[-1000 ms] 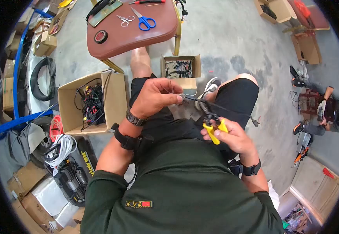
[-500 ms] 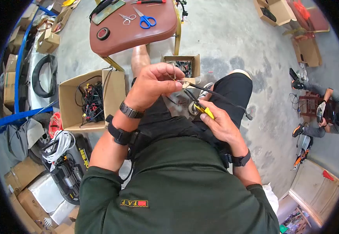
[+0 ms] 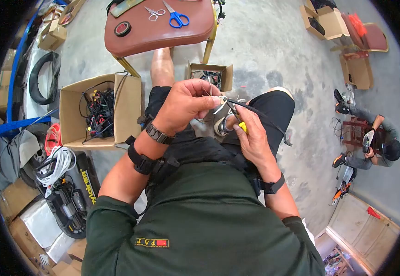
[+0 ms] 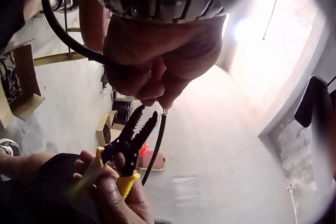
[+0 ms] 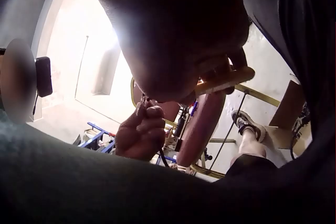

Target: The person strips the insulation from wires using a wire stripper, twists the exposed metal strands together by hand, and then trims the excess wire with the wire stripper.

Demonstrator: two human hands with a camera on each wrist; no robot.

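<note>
My left hand [image 3: 184, 101] pinches a thin black cable [image 4: 156, 153] close to its end, where bare metal or pale material shows at the fingertips. From there the cable trails to the right over the lap in the head view. In my right hand [image 3: 256, 140] are wire strippers [image 4: 125, 145] with black toothed jaws and yellow handles, the fingers wrapped round the handles. The left wrist view has the jaws spread apart, their tips just below the left fingertips and beside the cable. In the right wrist view, the right hand's dark underside hides most of the tool.
A brown padded seat [image 3: 158, 39] ahead carries blue-handled scissors [image 3: 178, 19], small silver scissors [image 3: 155, 14] and a tape roll [image 3: 122, 29]. A cardboard box [image 3: 128, 112] of tangled wires stands at left; a smaller box [image 3: 227, 78] lies between the feet. Another person [image 3: 384, 133] sits at right.
My right hand has moved up and inward, bringing the wire strippers from over the lap to the cable end at the left fingertips. The left hand keeps its pinch. The head view has shifted slightly.
</note>
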